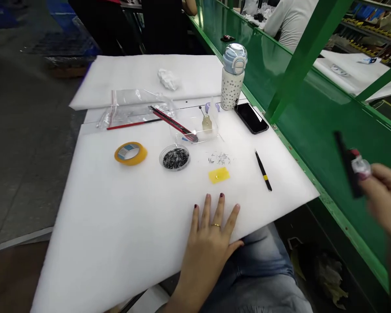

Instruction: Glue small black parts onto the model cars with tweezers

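My left hand (210, 237) lies flat, fingers spread, on the white table covering near its front edge. Just beyond its fingertips is a piece of yellow tape (219, 175), with small black hair-like strands (220, 158) scattered behind it. To the left, a clear round dish (175, 158) holds a mass of black strands. Black tweezers (263, 170) with a yellow band lie to the right. My right hand (386, 195) is off the table at the far right, its fingers closed on a blurred black bar-shaped thing (348, 164) with a red and clear part.
A yellow tape roll (142, 154) is left of the dish. Behind are a clear tray (195, 124) with red-and-black tools (176, 124), a small bottle (207, 124), plastic bags (133, 104), a tumbler (232, 84) and a phone (251, 118). A green frame (289, 82) borders the right side.
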Demonstrator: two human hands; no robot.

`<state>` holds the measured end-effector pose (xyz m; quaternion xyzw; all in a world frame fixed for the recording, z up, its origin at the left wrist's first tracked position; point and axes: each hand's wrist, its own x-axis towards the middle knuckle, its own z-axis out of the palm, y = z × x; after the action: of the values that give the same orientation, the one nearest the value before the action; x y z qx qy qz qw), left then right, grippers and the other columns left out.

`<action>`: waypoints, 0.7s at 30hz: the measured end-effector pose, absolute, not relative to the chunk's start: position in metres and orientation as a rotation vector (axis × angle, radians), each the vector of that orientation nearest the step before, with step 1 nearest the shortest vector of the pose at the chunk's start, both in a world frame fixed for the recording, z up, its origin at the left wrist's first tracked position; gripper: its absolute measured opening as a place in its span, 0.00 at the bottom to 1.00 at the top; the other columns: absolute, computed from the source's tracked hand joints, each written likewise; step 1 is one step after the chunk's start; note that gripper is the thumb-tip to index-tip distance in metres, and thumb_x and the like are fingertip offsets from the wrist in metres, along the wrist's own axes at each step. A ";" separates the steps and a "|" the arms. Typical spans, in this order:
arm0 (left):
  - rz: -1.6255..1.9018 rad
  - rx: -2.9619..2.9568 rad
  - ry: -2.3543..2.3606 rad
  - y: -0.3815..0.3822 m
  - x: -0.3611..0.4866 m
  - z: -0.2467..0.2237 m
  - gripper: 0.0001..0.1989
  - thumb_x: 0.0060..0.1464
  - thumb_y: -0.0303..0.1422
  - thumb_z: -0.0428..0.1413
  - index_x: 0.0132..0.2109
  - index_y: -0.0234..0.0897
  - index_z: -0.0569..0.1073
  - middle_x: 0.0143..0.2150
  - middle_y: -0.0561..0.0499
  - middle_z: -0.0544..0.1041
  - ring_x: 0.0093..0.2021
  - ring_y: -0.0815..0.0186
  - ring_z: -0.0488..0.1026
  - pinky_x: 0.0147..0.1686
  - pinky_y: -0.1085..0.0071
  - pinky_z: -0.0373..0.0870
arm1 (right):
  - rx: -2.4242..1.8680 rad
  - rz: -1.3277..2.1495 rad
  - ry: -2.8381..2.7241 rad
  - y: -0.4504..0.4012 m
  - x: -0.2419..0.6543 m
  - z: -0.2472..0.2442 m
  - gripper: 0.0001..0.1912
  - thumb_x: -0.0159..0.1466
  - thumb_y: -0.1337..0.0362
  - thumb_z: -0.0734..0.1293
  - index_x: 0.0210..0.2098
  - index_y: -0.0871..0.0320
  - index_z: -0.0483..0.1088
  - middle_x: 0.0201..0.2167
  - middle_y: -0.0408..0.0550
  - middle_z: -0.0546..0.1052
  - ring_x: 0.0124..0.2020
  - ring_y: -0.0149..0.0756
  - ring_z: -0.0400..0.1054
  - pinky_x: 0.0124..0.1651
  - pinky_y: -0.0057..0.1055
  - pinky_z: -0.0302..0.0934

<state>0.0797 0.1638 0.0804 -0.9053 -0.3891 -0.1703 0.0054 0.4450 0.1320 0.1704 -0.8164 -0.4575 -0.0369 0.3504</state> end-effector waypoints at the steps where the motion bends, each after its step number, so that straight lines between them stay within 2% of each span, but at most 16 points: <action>1: -0.616 -2.874 -1.218 0.163 0.075 0.083 0.59 0.42 0.56 0.69 0.73 0.34 0.55 0.70 0.29 0.61 0.69 0.30 0.59 0.58 0.34 0.70 | -2.001 -0.028 -1.397 0.130 0.410 0.167 0.17 0.54 0.51 0.68 0.17 0.52 0.63 0.11 0.41 0.59 0.14 0.32 0.52 0.19 0.33 0.43; 3: -0.866 -2.923 -1.287 0.162 0.062 0.088 0.66 0.42 0.66 0.60 0.75 0.30 0.44 0.72 0.28 0.59 0.72 0.36 0.55 0.62 0.39 0.68 | -1.708 -0.004 -1.711 0.130 0.338 0.154 0.15 0.54 0.57 0.68 0.20 0.52 0.59 0.12 0.38 0.58 0.13 0.30 0.50 0.17 0.29 0.43; 5: -0.955 -2.891 -1.397 0.160 0.049 0.092 0.66 0.45 0.67 0.58 0.76 0.30 0.38 0.73 0.27 0.54 0.73 0.40 0.54 0.63 0.42 0.67 | -1.560 0.028 -1.901 0.134 0.277 0.136 0.15 0.55 0.57 0.68 0.22 0.53 0.56 0.15 0.37 0.61 0.14 0.29 0.53 0.18 0.29 0.47; 7: -0.804 -2.827 -1.437 0.158 0.038 0.092 0.70 0.41 0.63 0.66 0.75 0.30 0.39 0.74 0.24 0.51 0.71 0.36 0.57 0.60 0.39 0.69 | -1.530 0.063 -2.001 0.136 0.234 0.118 0.13 0.56 0.57 0.66 0.24 0.53 0.57 0.17 0.39 0.65 0.16 0.31 0.59 0.20 0.30 0.50; 10: -0.525 -2.820 -1.439 0.158 0.029 0.089 0.76 0.27 0.54 0.76 0.74 0.28 0.44 0.72 0.21 0.53 0.68 0.29 0.59 0.56 0.36 0.72 | -1.598 0.068 -2.052 0.137 0.208 0.103 0.13 0.58 0.55 0.66 0.25 0.54 0.61 0.17 0.41 0.69 0.17 0.33 0.64 0.22 0.31 0.51; 13: -0.452 -2.854 -1.478 0.159 0.028 0.085 0.72 0.28 0.50 0.75 0.73 0.27 0.47 0.71 0.23 0.56 0.69 0.32 0.59 0.58 0.38 0.71 | -1.594 0.142 -2.156 0.147 0.224 0.114 0.24 0.59 0.42 0.69 0.24 0.55 0.63 0.16 0.40 0.69 0.15 0.31 0.63 0.21 0.29 0.48; 15: -0.460 -2.874 -1.474 0.162 0.029 0.085 0.69 0.31 0.50 0.74 0.73 0.27 0.49 0.71 0.23 0.56 0.70 0.34 0.58 0.61 0.39 0.69 | -1.545 0.167 -2.192 0.174 0.243 0.133 0.28 0.62 0.37 0.67 0.27 0.57 0.68 0.15 0.39 0.70 0.14 0.30 0.62 0.21 0.28 0.47; 17: -0.471 -2.901 -1.449 0.166 0.030 0.086 0.67 0.32 0.50 0.74 0.72 0.28 0.50 0.72 0.23 0.55 0.71 0.35 0.57 0.63 0.38 0.66 | -1.518 0.038 -2.112 0.220 0.258 0.153 0.24 0.68 0.42 0.63 0.31 0.57 0.72 0.17 0.41 0.70 0.16 0.30 0.63 0.24 0.28 0.49; 19: -0.467 -2.932 -1.429 0.171 0.031 0.086 0.67 0.32 0.53 0.74 0.71 0.28 0.51 0.72 0.23 0.55 0.71 0.36 0.57 0.65 0.37 0.63 | -1.536 -0.103 -2.013 0.278 0.264 0.165 0.20 0.70 0.51 0.62 0.28 0.56 0.73 0.19 0.44 0.71 0.20 0.33 0.64 0.27 0.30 0.49; 21: -0.468 -2.955 -1.413 0.174 0.032 0.086 0.70 0.30 0.62 0.71 0.71 0.29 0.51 0.72 0.23 0.55 0.71 0.35 0.57 0.65 0.36 0.62 | -1.580 -0.167 -1.941 0.333 0.260 0.165 0.15 0.68 0.56 0.63 0.32 0.57 0.76 0.25 0.47 0.75 0.26 0.37 0.67 0.31 0.32 0.54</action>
<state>0.0324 0.1742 0.0858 -0.8900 -0.4254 -0.1410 -0.0835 0.2601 0.3333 0.1654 -0.5988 -0.7352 -0.0632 0.3114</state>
